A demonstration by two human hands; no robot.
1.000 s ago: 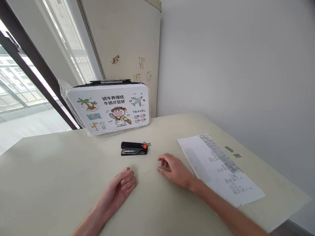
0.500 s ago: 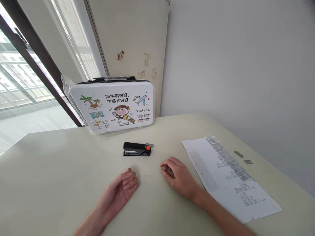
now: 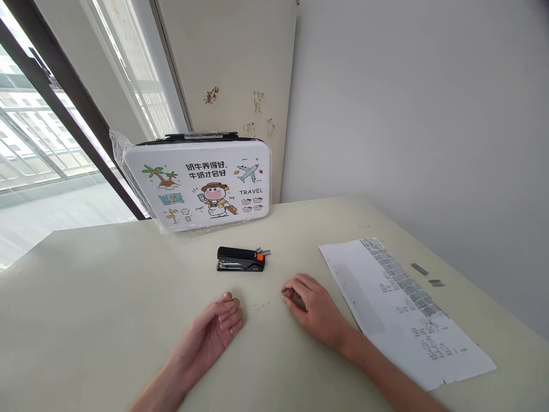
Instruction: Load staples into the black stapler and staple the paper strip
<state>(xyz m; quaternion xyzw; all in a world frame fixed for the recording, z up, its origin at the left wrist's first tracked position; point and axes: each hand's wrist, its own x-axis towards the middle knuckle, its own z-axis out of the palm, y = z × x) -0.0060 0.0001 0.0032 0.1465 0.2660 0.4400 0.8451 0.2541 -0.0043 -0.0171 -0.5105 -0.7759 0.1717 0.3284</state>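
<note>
My left hand (image 3: 214, 326) rests on the table with its fingers curled in, and nothing shows in it. Across from it lies my right hand (image 3: 315, 306), its fingers loosely bent toward the thumb and also holding nothing that I can see. Just beyond both hands is a black stapler (image 3: 240, 260) with an orange button, lying lengthwise and touched by neither. Some grey staple strips (image 3: 265, 252) sit against its right end. To the right of my right hand, partly behind my forearm, a printed sheet of paper (image 3: 369, 292) lies flat.
A white cartoon suitcase (image 3: 197, 189) in clear plastic wrap stands at the back of the table (image 3: 107, 320). Two short staple strips, one (image 3: 419, 269) behind the other (image 3: 436, 282), lie right of the paper. A grey wall (image 3: 407, 114) borders the right side; a window is at left.
The whole view has shifted very slightly to the right. Both hands, the stapler and the paper keep their places on the table.
</note>
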